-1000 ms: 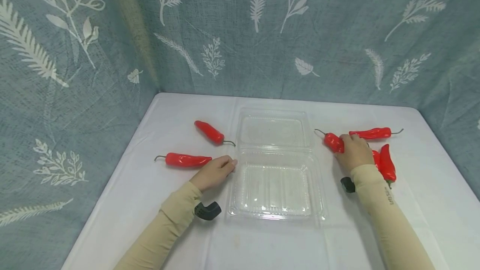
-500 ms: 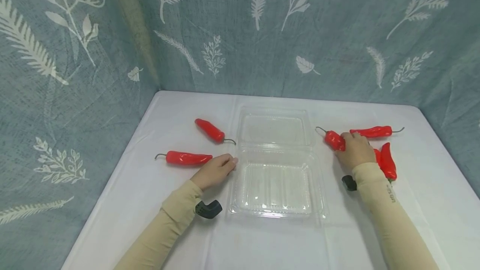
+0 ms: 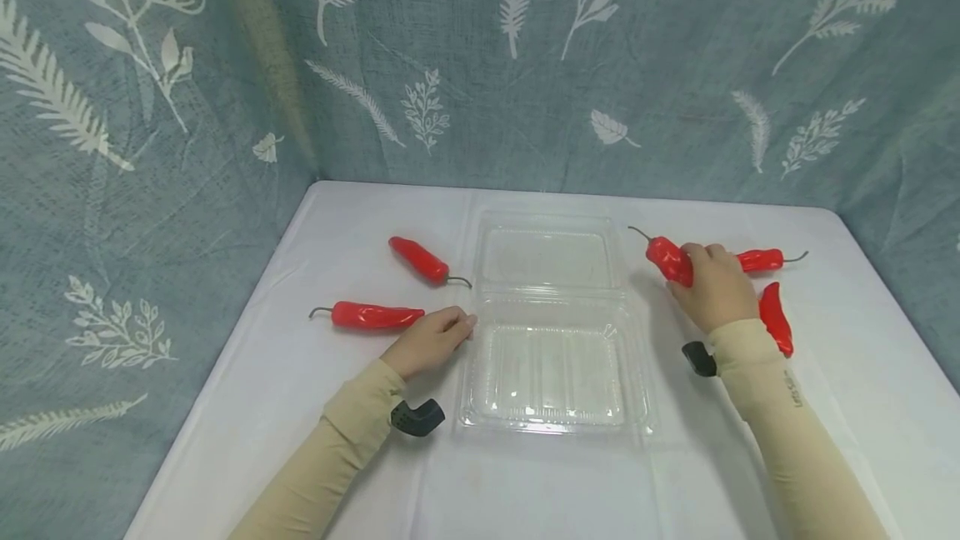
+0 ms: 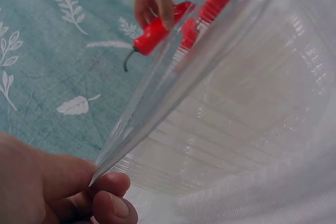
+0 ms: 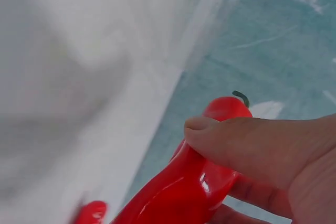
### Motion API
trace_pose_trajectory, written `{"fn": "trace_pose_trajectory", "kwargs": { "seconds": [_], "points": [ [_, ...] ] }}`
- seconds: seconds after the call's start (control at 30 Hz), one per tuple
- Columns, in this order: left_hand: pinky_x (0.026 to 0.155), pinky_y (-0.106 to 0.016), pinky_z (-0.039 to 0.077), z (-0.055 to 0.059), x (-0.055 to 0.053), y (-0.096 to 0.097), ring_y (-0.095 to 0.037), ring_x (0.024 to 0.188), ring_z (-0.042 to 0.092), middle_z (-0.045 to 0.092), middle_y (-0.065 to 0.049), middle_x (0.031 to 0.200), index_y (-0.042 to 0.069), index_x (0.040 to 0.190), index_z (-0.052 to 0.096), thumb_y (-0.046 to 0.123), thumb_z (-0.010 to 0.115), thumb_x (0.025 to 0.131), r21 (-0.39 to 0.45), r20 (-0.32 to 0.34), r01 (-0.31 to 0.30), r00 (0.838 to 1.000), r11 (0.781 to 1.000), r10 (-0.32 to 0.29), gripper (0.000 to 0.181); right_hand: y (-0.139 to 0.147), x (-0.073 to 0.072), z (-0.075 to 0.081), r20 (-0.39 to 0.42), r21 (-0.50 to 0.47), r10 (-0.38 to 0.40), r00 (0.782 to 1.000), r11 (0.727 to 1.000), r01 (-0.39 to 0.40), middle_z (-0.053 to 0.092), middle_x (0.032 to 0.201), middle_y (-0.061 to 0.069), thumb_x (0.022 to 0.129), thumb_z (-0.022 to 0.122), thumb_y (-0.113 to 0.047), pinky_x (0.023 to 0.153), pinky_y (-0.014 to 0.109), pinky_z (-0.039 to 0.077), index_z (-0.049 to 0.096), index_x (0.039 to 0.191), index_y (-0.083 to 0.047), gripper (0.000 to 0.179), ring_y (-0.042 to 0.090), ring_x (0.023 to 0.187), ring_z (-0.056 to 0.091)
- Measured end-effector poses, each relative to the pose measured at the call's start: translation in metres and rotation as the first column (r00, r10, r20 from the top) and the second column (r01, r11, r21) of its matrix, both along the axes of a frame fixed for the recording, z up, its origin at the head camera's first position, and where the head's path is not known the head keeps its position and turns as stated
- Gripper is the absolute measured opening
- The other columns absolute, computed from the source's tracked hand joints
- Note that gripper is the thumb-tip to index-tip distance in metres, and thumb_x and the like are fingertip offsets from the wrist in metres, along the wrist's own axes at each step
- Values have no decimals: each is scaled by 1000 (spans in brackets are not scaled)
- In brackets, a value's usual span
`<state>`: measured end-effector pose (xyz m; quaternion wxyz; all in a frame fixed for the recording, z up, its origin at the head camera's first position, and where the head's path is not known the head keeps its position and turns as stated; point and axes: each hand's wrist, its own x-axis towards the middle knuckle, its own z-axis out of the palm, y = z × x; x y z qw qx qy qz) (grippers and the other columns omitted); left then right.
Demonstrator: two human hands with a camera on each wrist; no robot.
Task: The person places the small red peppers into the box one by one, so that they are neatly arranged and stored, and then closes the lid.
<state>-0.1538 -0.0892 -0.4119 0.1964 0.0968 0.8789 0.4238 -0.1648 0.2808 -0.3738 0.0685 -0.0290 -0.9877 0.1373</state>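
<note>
OK so, clock times are from the middle of the clear plastic box (image 3: 555, 429) in the head view. Between 9 and 10 there's a flat-lying pepper (image 3: 375, 317), tip right by the left hand (image 3: 429, 346) (can't tell if they touch). Around 10 is a slanted pepper (image 3: 422, 261), stem pointing at the box. The left hand is pinching the box's edge at about 10, thumb against fingers, and hasn't really budged. Lid (image 3: 551, 261) is folded open toward 12.

Here's the news, near 2: the right hand (image 3: 712, 288) has just picked up a pepper, the lifted pepper (image 3: 666, 260). It's gripped between thumb and fingers, stem toward 10, off the cloth now. I'd call that pickup done, with the box braced by the other hand. Behind it, also near 2, is the rear pepper (image 3: 765, 260), partly hidden; the curved pepper (image 3: 776, 321) sits closer to 3, partly behind the sleeve.
</note>
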Motion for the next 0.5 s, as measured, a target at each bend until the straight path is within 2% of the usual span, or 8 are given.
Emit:
{"fn": "trace_pose_trajectory", "kwargs": {
  "seconds": [0.27,0.5],
  "points": [
    [64,-27,38,0,-1,0,-15,70,46,50,-2,74,7,85,56,32,43,101,5,-9,6,1000,1000,-6,33,-18,9,26,-55,-27,50,997,998,-51,51,120,28,78,77,-12,83,62,47,47,132,2,63,46,107,48],
    [64,-27,38,-1,0,1,-16,70,46,50,-2,73,7,83,55,31,44,101,-11,-22,14,1000,1000,-14,32,-32,17,40,-66,-43,108,992,993,-111,52,123,26,76,80,-13,81,62,48,49,132,-1,66,45,109,48]
  ]
}}
